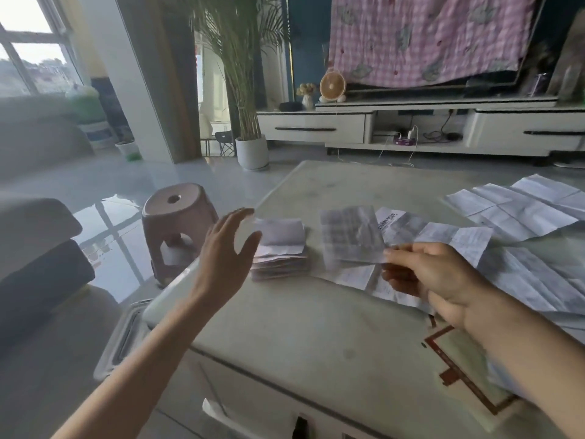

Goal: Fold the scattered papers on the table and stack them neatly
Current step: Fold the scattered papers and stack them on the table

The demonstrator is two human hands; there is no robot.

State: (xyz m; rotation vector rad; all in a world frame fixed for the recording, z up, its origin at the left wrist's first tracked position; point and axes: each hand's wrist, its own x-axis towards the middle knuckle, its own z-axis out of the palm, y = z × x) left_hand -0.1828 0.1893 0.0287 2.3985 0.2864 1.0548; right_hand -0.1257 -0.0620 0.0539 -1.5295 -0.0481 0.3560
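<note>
A stack of folded papers sits near the left edge of the pale table. My left hand hovers just left of the stack, fingers spread and holding nothing. My right hand pinches the lower right corner of a folded printed paper and holds it up above the table, a little right of the stack. Unfolded creased sheets lie spread over the right side of the table, and more loose papers lie under and behind my right hand.
A pink plastic stool stands on the glossy floor left of the table. Grey sofa cushions fill the left edge. A potted palm and a white TV cabinet stand beyond the table. The table has a drawer handle at its front.
</note>
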